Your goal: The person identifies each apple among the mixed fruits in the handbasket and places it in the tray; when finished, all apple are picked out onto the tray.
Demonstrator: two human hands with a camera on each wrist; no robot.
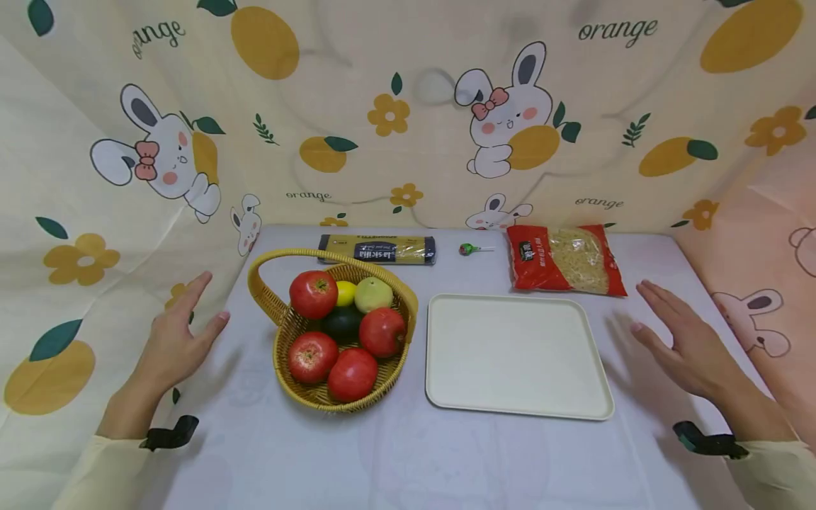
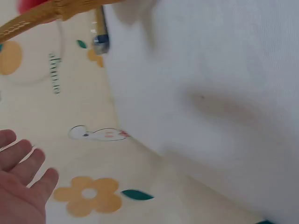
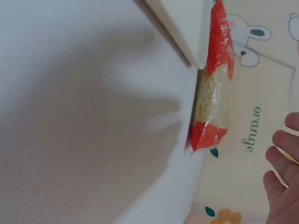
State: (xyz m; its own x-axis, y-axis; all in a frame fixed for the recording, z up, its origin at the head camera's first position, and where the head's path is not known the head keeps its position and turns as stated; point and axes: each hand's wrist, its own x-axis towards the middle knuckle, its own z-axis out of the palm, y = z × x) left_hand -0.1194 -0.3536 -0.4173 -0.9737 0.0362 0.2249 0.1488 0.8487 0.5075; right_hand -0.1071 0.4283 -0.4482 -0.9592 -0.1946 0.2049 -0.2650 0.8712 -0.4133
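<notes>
My left hand (image 1: 175,343) hovers with straight fingers at the table's left side, apart from the wicker basket (image 1: 280,375). Red apple-like fruits (image 1: 313,294), a yellow fruit (image 1: 346,293), a pale green round fruit (image 1: 373,295) and a dark green one (image 1: 343,324) fill that basket. Over on the right, my right hand (image 1: 685,343) is held with fingers extended and nothing in them. Closest to it are the cream rectangular tray (image 1: 516,358) and a red bag of pale dried noodles (image 1: 567,260). Fingers of each hand show in its own wrist view, holding nothing.
Behind the basket lies a yellow and dark blue spaghetti pack (image 1: 377,249), partly covered by the handle (image 1: 306,253). A wrapped lollipop (image 1: 468,249) rests between that pack and the noodle bag. Printed cloth walls (image 1: 395,170) enclose the white table (image 1: 395,460).
</notes>
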